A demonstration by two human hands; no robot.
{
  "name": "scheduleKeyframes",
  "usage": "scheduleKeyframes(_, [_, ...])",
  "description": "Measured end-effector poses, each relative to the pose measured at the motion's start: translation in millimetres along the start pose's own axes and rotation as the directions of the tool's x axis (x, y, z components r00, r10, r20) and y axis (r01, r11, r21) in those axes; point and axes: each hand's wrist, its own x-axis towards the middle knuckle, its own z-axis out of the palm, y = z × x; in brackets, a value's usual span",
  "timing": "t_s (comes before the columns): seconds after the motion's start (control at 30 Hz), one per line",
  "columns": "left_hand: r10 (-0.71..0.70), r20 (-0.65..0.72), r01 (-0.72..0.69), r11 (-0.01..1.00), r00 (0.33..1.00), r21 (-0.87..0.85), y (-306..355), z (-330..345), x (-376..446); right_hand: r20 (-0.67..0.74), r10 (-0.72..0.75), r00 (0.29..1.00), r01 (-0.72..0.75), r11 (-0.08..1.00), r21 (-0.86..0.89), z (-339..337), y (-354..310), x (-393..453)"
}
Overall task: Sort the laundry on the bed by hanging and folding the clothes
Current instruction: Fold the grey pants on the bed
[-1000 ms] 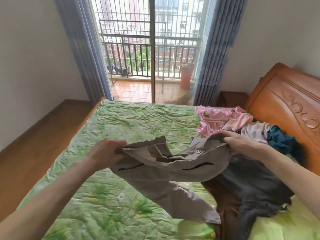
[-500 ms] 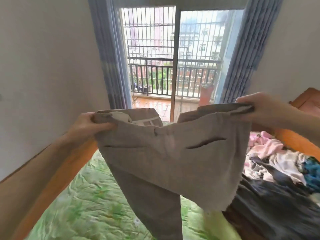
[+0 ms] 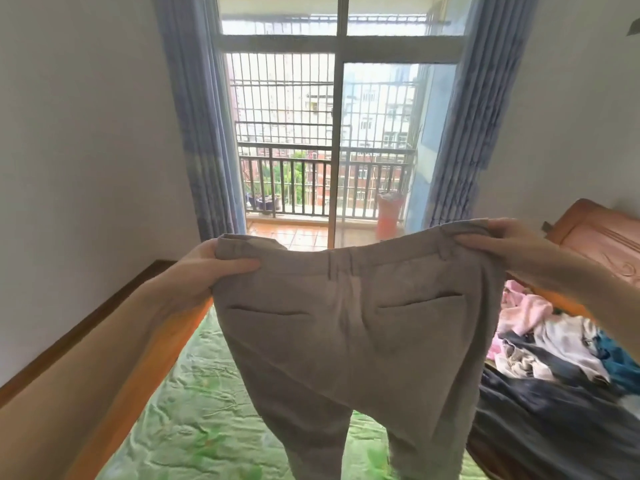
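A green bed (image 3: 194,410) faces a balcony door, with a laundry pile (image 3: 554,348) by the headboard. The left hand (image 3: 211,268) and right hand (image 3: 502,244) each pinch a waistband corner of the trousers (image 3: 353,334), holding them up, legs hanging above the bed, probably to straighten them for folding.

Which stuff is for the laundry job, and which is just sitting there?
For the job: trousers, held at the waistband by left hand and right hand; clothes pile; bed.
Just there: curtains, balcony door, headboard, orange bin.
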Motion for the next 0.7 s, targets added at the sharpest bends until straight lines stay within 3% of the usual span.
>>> scheduleKeyframes(0.1, [-0.014, 0.149, 0.012, 1.000, 0.989, 0.016, 19.1, 3.5, 4.2, 0.110, 0.019, 0.994, -0.041, 0.979, 0.201, -3.1, -15.4, -7.8])
scheduleKeyframes(0.17, [-0.044, 0.159, 0.049, 0.998, 0.986, -0.031, 21.2, 9.1, 12.4, 0.086, 0.043, 0.995, -0.059, 0.980, 0.190, -6.0, -20.9, -6.8])
scheduleKeyframes(0.3, [-0.183, -0.118, 0.174, 0.981, 0.976, -0.087, 9.3, 29.8, 42.4, -0.120, 0.008, 0.993, -0.019, 0.995, -0.096, -2.9, -9.7, 3.7])
scheduleKeyframes(0.4, [-0.209, -0.325, 0.155, 0.971, 0.923, -0.182, -2.3, 39.9, 62.4, -0.183, 0.040, 0.982, -0.049, 0.998, -0.043, -8.2, 0.4, 4.5])
scheduleKeyframes(0.53, [-0.239, -0.318, 0.172, 0.959, 0.918, -0.226, -8.5, 56.8, 76.6, -0.283, 0.053, 0.958, -0.106, 0.979, -0.176, -9.3, 18.7, 6.2])
scheduleKeyframes(0.7, [-0.261, -0.434, 0.172, 0.957, 0.862, -0.233, -23.8, 87.7, 87.4, -0.500, 0.058, 0.864, -0.138, 0.982, -0.125, 12.8, 42.8, 10.2])
